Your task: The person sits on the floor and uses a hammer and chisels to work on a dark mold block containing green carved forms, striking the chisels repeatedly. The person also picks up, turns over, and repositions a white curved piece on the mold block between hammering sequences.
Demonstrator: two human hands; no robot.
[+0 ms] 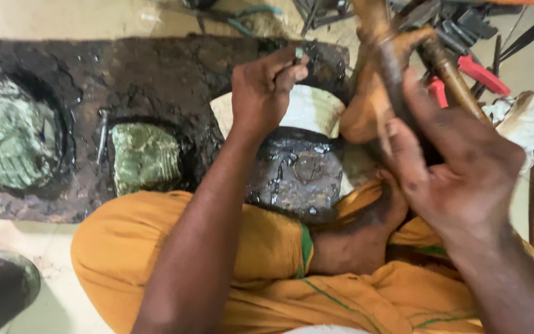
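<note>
Left hand (266, 86) pinches a small metal piece (298, 54) above a dark pitch-filled bowl (295, 176) held between the knees; right hand (458, 167) grasps a wooden handle (449, 74); black pitch slab (137, 80) with green embedded pieces (145, 158) lies on pale floor (50, 18); tools (465, 25) clutter the corner.

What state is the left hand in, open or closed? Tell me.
Closed. The left hand is pinched, fingertips pressed together on a small pale object, held above the white bowl. What the object is cannot be told.
</note>
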